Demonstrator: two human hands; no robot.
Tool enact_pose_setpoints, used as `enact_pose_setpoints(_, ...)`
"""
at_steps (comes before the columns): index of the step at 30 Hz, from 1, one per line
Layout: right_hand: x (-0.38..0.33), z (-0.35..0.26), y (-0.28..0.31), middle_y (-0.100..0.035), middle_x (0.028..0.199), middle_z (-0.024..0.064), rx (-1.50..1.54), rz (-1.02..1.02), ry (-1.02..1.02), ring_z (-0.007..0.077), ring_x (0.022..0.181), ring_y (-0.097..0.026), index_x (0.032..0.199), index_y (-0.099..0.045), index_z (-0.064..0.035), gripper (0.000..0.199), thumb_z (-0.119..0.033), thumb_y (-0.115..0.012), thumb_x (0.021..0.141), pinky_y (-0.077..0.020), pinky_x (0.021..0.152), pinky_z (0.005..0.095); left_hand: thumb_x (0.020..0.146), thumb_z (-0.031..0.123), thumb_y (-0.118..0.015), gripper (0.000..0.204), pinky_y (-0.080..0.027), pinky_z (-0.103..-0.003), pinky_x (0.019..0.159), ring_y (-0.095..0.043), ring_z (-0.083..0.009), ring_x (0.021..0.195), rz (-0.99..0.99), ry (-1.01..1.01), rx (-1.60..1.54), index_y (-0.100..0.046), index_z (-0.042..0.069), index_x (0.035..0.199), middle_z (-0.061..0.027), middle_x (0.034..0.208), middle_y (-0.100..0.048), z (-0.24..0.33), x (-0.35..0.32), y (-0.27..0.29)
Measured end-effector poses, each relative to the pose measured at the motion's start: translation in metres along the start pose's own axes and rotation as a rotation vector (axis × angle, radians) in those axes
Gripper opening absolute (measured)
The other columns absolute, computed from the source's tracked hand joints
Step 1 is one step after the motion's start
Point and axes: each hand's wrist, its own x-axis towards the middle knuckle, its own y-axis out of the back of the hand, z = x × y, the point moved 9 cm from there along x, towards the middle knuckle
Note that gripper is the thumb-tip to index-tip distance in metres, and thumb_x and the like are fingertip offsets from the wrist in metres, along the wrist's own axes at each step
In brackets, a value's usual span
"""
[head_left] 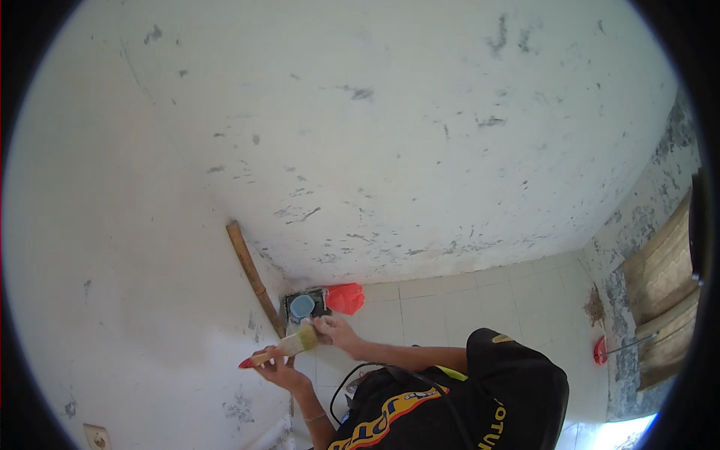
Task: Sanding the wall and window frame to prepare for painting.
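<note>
Head view: a flat paintbrush is held low in the frame, near the corner where two white walls meet. Its handle is pale wood with a red tip; the bristles are light, wide and blunt-cut, and lie close to the left wall. The left hand is closed around the handle from beneath, fingers curled. The right hand is brought to the bristle end, fingertips pinched at the bristles; the exact contact is too small to be resolved. Both walls are matt and chalky, marked with dark scuffs and flecks.

Just beyond the hands, a dark square tray is seen on the pale tiled floor, with a round light-blue lid or cup in it and a crumpled red bag touching its right side. A long wooden stick is leaned in the corner. A black shirt with yellow print hides the lower forearms. Weathered boards are cut off at the right rim.
</note>
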Motion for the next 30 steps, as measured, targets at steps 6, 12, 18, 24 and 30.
enact_pose_setpoints(6,-0.095,-0.049,0.080,-0.064,0.108,0.0061,0.081,0.116,0.270,0.0164,0.106,-0.063,0.106,-0.059,-0.0026,0.031,-0.033,-0.053,0.102,-0.0525,0.095,0.0341,0.093,0.017,-0.062,0.034,-0.054,-0.037,0.072,-0.058,-0.0194,0.102,-0.008,0.198,-0.026,-0.045,0.016,0.123,-0.0021,0.110,-0.057,-0.058,-0.052,0.007)
enact_pose_setpoints(12,-0.190,-0.028,0.194,-0.063,0.098,0.0050,-0.140,0.272,0.339,0.0149,0.094,-0.063,0.096,-0.060,-0.0029,0.028,-0.030,-0.055,0.101,-0.0524,0.095,0.0356,0.092,0.014,-0.062,0.033,-0.056,-0.038,0.065,-0.062,-0.0203,0.092,-0.294,0.464,0.092,-0.045,0.017,0.120,-0.0012,0.102,-0.057,-0.107,-0.185,-0.049)
enact_pose_setpoints(18,-0.286,-0.060,0.270,-0.065,0.090,0.0047,0.129,0.506,0.458,0.0105,0.082,-0.058,0.091,-0.064,0.0029,0.026,-0.021,-0.057,0.099,-0.0461,0.073,0.0258,0.091,0.008,-0.063,0.027,-0.058,-0.035,0.059,-0.064,-0.0181,0.086,-0.512,0.557,0.107,-0.048,0.013,0.112,-0.0044,0.101,-0.059,-0.138,-0.256,-0.098)
enact_pose_setpoints(24,-0.348,-0.107,0.289,-0.069,0.090,0.0134,0.081,0.599,0.612,0.0262,0.083,-0.068,0.101,-0.065,0.0008,0.042,-0.039,-0.052,0.100,-0.0563,0.079,0.0422,0.085,0.004,-0.070,0.028,-0.057,-0.031,0.066,-0.066,-0.0169,0.082,-0.714,-0.016,0.325,-0.055,0.003,0.109,-0.0070,0.096,-0.065,-0.110,-0.271,-0.156)
enact_pose_setpoints(30,-0.347,-0.108,0.359,-0.068,0.084,0.0116,0.147,0.562,0.615,0.0237,0.071,-0.066,0.099,-0.064,0.0021,0.046,-0.039,-0.044,0.103,-0.0549,0.070,0.0376,0.084,0.007,-0.073,0.030,-0.057,-0.030,0.074,-0.067,-0.0162,0.085,-0.648,-0.127,0.272,-0.058,-0.001,0.109,-0.0095,0.098,-0.067,-0.107,-0.233,-0.154)
